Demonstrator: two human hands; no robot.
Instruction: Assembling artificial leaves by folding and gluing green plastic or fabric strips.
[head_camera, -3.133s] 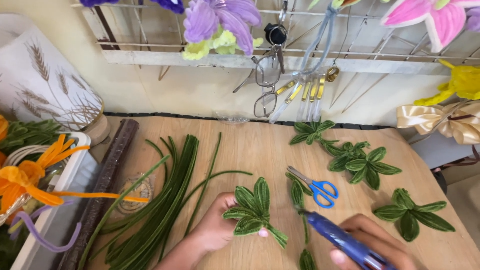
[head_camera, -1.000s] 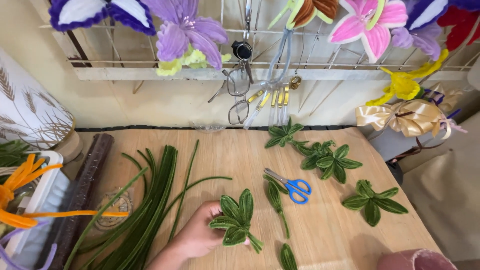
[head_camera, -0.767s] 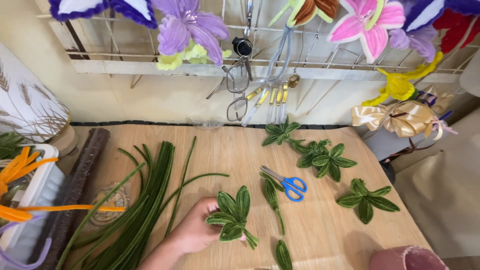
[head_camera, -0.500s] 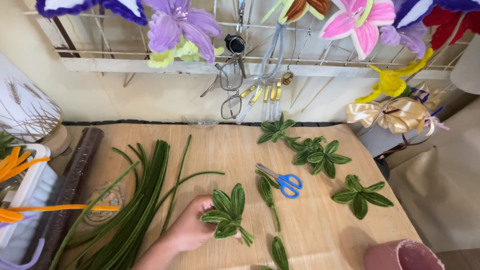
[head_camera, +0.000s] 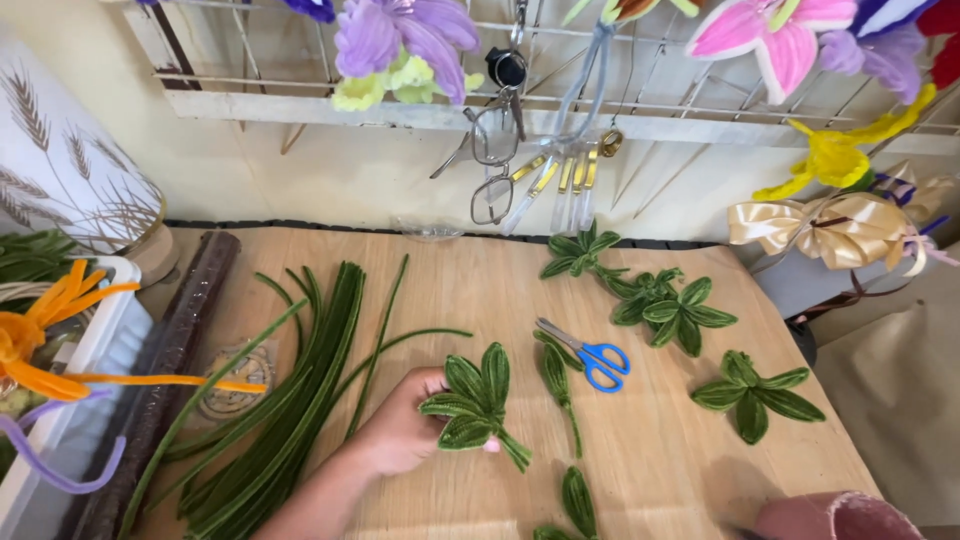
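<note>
My left hand (head_camera: 400, 432) holds a green pipe-cleaner leaf cluster (head_camera: 472, 400) just above the wooden table (head_camera: 640, 470), fingers pinched at its base. A single green leaf stem (head_camera: 560, 380) lies just right of it, and blue-handled scissors (head_camera: 592, 360) sit beyond that. A bundle of long green pipe cleaners (head_camera: 290, 390) lies left of the hand. My right hand is out of view; only a pink sleeve (head_camera: 835, 516) shows at the bottom right corner.
More finished leaf clusters lie at the back (head_camera: 582, 255), middle right (head_camera: 672, 305) and right (head_camera: 752, 390). A white tray (head_camera: 85, 370) with orange pipe cleaners stands at the left beside a dark roll (head_camera: 165, 360). A wire rack (head_camera: 560, 70) with flowers and hanging tools lines the wall.
The blue glue gun and my right hand, seen earlier, have left the view. The view has shifted slightly; my left hand still holds the leaf cluster in much the same place.
</note>
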